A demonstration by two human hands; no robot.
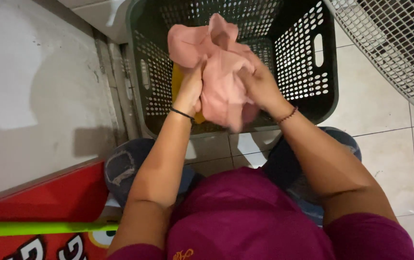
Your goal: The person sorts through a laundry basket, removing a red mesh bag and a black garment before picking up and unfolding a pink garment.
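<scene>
A crumpled pink cloth [219, 62] hangs above a dark green perforated laundry basket [308, 62] on the tiled floor. My left hand [189, 89] grips the cloth's left side, a thin black band on its wrist. My right hand [260, 84] grips the cloth's right side, a beaded bracelet on its wrist. Both hands hold the cloth bunched up over the basket's opening. Something yellow [176, 79] shows in the basket behind my left hand, mostly hidden.
A white wall [33, 82] runs along the left. A red box [48, 202] with a bright green bar [43, 228] sits at lower left. A white lattice basket [394, 43] stands at upper right. My knees in torn jeans flank the basket's near edge.
</scene>
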